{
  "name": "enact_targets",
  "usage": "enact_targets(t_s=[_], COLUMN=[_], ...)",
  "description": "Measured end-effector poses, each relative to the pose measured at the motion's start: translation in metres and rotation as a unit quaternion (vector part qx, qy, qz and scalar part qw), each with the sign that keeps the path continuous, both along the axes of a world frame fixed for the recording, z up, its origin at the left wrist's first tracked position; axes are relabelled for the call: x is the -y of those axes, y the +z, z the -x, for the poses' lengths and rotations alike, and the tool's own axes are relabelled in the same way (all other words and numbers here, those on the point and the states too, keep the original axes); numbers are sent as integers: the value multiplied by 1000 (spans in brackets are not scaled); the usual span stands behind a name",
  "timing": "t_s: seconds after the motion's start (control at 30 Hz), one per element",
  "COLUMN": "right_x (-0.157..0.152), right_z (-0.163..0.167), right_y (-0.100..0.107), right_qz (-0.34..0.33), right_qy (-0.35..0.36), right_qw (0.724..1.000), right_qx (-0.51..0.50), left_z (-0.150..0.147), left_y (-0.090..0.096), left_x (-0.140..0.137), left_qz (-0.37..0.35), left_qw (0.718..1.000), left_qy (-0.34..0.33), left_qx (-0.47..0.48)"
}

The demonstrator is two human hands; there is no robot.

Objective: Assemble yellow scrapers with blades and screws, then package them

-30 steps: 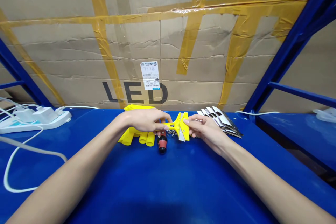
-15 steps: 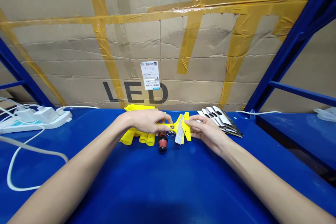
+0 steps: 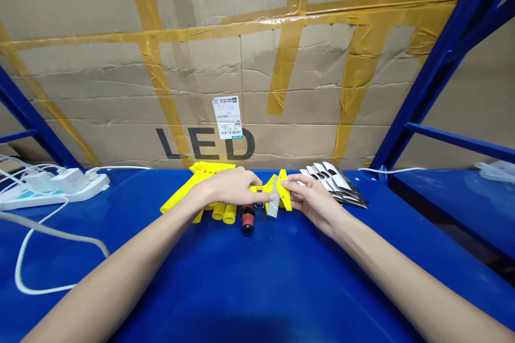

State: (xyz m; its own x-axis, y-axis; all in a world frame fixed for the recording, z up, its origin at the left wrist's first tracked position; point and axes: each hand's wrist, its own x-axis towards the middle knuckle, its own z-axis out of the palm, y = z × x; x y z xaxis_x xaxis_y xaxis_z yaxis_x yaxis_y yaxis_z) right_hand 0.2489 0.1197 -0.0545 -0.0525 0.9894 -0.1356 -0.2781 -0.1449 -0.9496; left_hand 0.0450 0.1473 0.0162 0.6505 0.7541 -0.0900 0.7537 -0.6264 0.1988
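My left hand is closed around a yellow plastic scraper near its wide head, thumb reaching onto the grey metal blade. The blade lies across the scraper's head. Between the fingertips of my right hand is a yellow cover plate with small holes, held upright close beside the blade. Below my left hand lies a red and black screwdriver-like tool, its upper part hidden. A few small screws show next to it, partly covered.
Several yellow scraper handles are piled behind my left wrist. Several white and black blade packs are fanned out beyond my right hand. A white power strip with cables sits at left. A taped cardboard box stands behind the blue table.
My left fingers have shifted toward the scraper's head, and the thumb now rests on the blade. More of a yellow handle shows left of my wrist. The view has tilted slightly.
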Motion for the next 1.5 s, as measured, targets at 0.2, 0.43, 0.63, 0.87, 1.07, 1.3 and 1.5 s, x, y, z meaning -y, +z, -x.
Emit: enact_targets(t_s=[0.2, 0.43, 0.63, 0.87, 1.07, 1.3, 1.5], right_x=[0, -1, 2, -1, 0, 1, 1], right_z=[-3, -8, -5, -7, -8, -9, -8], right_y=[1, 3, 0, 0, 3, 5, 1], right_qz=[-47, -49, -106, -68, -91, -102, -93], right_qy=[-40, -16, 39, 68, 94, 90, 62], right_qw=[998, 991, 983, 990, 984, 974, 980], right_qx=[17, 123, 144, 100, 124, 182, 165], left_z=[2, -4, -7, -5, -2, -1, -2], left_y=[-1, -3, -5, 0, 4, 2, 3], left_x=[-5, -1, 3, 3, 2, 0, 2], left_qz=[2, -28, -36, 30, 50, 43, 41], left_qw=[999, 999, 999, 999, 998, 996, 997], left_qy=[31, 36, 26, -38, -47, -71, -67], left_qx=[-15, -5, -10, -1, -10, 16, 19])
